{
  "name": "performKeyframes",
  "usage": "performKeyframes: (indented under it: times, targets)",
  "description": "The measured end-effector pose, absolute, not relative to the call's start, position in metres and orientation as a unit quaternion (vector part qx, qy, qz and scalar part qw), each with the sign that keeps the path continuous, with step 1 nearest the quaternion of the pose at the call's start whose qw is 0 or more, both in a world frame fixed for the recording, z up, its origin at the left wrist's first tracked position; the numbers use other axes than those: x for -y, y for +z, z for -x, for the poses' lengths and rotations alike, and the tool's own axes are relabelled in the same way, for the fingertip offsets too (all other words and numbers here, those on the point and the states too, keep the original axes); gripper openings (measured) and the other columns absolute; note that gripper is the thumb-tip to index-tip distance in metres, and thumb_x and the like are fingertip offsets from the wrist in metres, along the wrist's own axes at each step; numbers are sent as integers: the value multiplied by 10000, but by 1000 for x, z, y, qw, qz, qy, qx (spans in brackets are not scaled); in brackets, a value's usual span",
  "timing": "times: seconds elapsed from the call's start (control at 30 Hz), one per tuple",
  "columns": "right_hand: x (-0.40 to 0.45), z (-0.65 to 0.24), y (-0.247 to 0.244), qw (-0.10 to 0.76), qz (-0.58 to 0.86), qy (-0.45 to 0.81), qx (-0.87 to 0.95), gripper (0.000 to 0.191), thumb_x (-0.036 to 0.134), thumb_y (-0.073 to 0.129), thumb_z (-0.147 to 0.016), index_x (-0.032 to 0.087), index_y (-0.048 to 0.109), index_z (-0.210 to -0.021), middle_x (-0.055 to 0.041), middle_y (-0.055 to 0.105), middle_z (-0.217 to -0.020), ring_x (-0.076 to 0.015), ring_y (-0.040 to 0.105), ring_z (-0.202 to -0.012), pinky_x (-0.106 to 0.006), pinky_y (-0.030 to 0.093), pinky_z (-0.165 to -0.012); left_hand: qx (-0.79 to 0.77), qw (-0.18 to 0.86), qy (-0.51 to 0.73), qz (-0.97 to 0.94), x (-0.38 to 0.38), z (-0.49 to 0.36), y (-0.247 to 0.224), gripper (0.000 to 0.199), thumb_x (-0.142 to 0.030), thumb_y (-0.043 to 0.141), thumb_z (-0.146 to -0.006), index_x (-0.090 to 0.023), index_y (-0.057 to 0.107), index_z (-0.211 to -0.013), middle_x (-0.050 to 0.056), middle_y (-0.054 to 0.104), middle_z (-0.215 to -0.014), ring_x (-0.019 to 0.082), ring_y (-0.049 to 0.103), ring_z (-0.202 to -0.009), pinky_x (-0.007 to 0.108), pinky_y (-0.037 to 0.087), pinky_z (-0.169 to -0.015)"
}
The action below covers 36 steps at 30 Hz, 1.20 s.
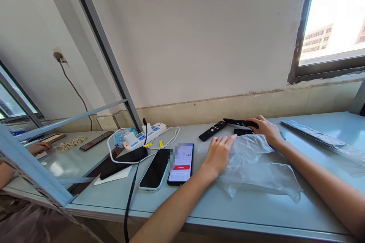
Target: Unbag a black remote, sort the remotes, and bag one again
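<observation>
My right hand [264, 127] grips a black remote control [238, 122] and holds it just above the table, over another black remote [242, 131] lying flat. A third black remote [212, 130] lies to the left of them. My left hand [220, 152] rests flat, fingers together, on the left end of a clear plastic bag [256, 169] spread on the pale table [199, 205].
Two phones lie left of my left hand, one dark [155, 169] and one lit [181, 163]. Further left sit a white power strip [144, 134] with cables and a black device [124, 161]. A long wrapped item [322, 138] lies far right. Another person's hand [40, 147] shows beyond a metal frame.
</observation>
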State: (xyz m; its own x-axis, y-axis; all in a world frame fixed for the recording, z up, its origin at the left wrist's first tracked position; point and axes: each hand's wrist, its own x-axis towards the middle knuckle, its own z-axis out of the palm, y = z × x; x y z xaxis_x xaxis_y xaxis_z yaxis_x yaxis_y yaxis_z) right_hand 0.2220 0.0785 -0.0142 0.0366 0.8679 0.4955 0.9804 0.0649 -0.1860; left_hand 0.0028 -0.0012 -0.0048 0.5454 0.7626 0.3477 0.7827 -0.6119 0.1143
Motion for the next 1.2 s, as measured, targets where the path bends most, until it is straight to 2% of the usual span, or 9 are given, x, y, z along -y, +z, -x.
performKeyframes:
  times: [0.07, 0.13, 0.23, 0.37, 0.47, 0.57, 0.77, 1.0, 1.2]
  targets:
    - [-76, -220, -14, 254, 675, -120, 682, 352, 300, 460, -852, 298, 673, -1132, -60, 619, -990, -192, 623, -786, -257, 424, -586, 426, 28, -168, 889, 1, -3, -5, 632, 53, 382, -765, -200, 386, -1345, 46, 595, -1180, 165, 547, -1046, 308, 358, -924]
    - [-75, -219, -13, 254, 676, -119, 682, 359, 291, 460, -850, 300, 675, -1138, -59, 614, -1003, -192, 619, -799, -258, 426, -592, 422, 31, -149, 894, 2, -4, -4, 582, 50, 392, -751, -193, 459, -1275, 47, 600, -1145, 168, 549, -1034, 307, 354, -923]
    - [-74, -218, -12, 257, 670, -123, 686, 353, 277, 468, -845, 322, 685, -1119, -47, 617, -1032, -198, 613, -844, -257, 429, -597, 438, 36, -131, 889, 4, -5, -2, 377, -3, 389, -793, -172, 571, -1077, 56, 610, -1067, 175, 562, -985, 312, 361, -901]
    - [-73, -218, -12, 258, 658, -131, 695, 370, 216, 484, -823, 354, 695, -1093, -28, 631, -1053, -209, 600, -919, -256, 438, -616, 455, 43, -151, 876, 5, -6, -3, 165, -184, 506, -808, -161, 579, -955, 67, 612, -1012, 206, 561, -948, 342, 369, -879]
    - [-73, -217, -10, 245, 668, -118, 693, 413, 167, 468, -824, 339, 678, -1135, -29, 637, -1110, -219, 598, -967, -267, 457, -664, 457, 36, -173, 872, 5, -6, -5, 249, -343, 608, -760, -161, 583, -929, 58, 617, -990, 220, 555, -943, 365, 370, -886]
    - [-72, -217, -10, 240, 664, -118, 699, 432, 148, 458, -823, 335, 670, -1151, -22, 646, -1132, -226, 599, -992, -276, 469, -687, 457, 31, -182, 870, 4, -6, -7, 276, -425, 612, -768, -171, 605, -876, 44, 622, -959, 213, 560, -913, 380, 367, -887]
    - [-73, -218, -10, 243, 659, -125, 701, 424, 155, 457, -824, 340, 677, -1136, -12, 652, -1136, -224, 605, -993, -269, 475, -663, 459, 32, -164, 872, 3, -5, -4, 220, -312, 486, -887, -174, 647, -828, 40, 627, -921, 196, 563, -886, 359, 360, -854]
    - [-66, -212, -3, 229, 681, -102, 688, 417, 160, 454, -833, 307, 668, -1158, -30, 642, -1163, -230, 608, -999, -279, 474, -692, 462, 42, -156, 872, 4, -5, -1, 274, -205, 390, -931, -156, 658, -901, 56, 628, -947, 182, 557, -876, 341, 354, -843]
    - [-66, -212, -4, 234, 681, -97, 687, 422, 152, 454, -823, 311, 676, -1146, -27, 645, -1156, -230, 604, -1014, -272, 468, -699, 458, 42, -156, 874, 3, -4, -1, 239, -169, 419, -906, -159, 654, -860, 49, 619, -941, 176, 552, -853, 336, 353, -831]
